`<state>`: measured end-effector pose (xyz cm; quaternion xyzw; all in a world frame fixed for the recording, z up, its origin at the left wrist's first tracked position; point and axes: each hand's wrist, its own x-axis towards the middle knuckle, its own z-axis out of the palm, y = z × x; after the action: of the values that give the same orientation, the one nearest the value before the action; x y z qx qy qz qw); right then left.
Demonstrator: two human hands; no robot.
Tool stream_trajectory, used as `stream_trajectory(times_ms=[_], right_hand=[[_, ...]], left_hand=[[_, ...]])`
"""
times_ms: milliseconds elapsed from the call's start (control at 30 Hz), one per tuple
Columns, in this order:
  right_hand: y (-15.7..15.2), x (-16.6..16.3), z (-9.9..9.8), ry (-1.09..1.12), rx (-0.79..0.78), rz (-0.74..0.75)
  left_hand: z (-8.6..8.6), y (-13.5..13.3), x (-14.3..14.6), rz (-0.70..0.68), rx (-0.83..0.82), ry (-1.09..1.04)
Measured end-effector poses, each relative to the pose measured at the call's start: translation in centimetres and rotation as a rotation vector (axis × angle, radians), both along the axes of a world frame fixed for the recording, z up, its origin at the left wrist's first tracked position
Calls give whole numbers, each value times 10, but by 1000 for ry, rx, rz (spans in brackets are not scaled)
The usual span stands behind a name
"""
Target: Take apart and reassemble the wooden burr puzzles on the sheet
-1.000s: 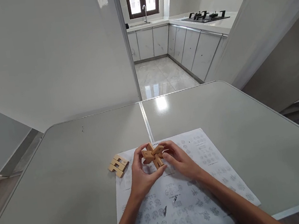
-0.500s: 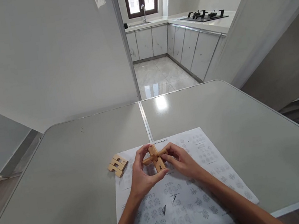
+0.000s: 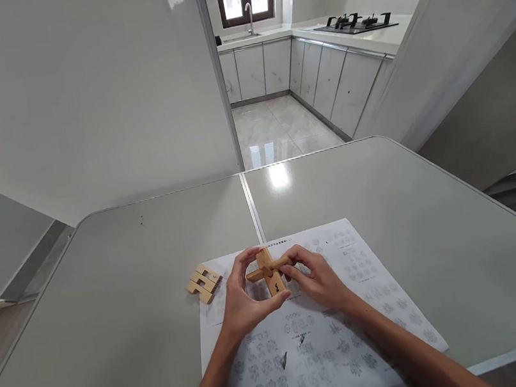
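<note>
A cross of interlocking wooden puzzle pieces (image 3: 275,283) is held above the printed sheet, with a dark mark on its lower end. My left hand (image 3: 245,302) grips the longer upright piece between thumb below and fingers above. With thumb and fingers, my right hand (image 3: 313,274) pinches the right end of the crossing wooden piece (image 3: 280,262). The fingertips partly hide that end. To the left, several notched wooden pieces (image 3: 204,281) lie side by side, partly over the sheet's upper left corner.
Under my hands lies a paper sheet (image 3: 313,366) printed with puzzle diagrams, torn in small spots. It rests on a grey-green table (image 3: 126,317) with a metal seam (image 3: 250,204) down the middle. A wall and a kitchen stand beyond.
The crossing piece has turned slightly in my right fingers and its left end shows broader. Both hands keep nearly the same place; the view has shifted a little.
</note>
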<state>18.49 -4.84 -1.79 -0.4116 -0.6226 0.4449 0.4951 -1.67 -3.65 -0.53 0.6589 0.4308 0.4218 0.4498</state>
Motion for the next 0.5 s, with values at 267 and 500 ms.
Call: stream_trajectory(times_ms=[267,500], right_hand=[[-2,-3,2,-14,-8,-67],[-5,-7,-6,-87,24,-175]], left_hand=[[-1,-1,0,-23,68,-13],[5,-4,4,7,99,52]])
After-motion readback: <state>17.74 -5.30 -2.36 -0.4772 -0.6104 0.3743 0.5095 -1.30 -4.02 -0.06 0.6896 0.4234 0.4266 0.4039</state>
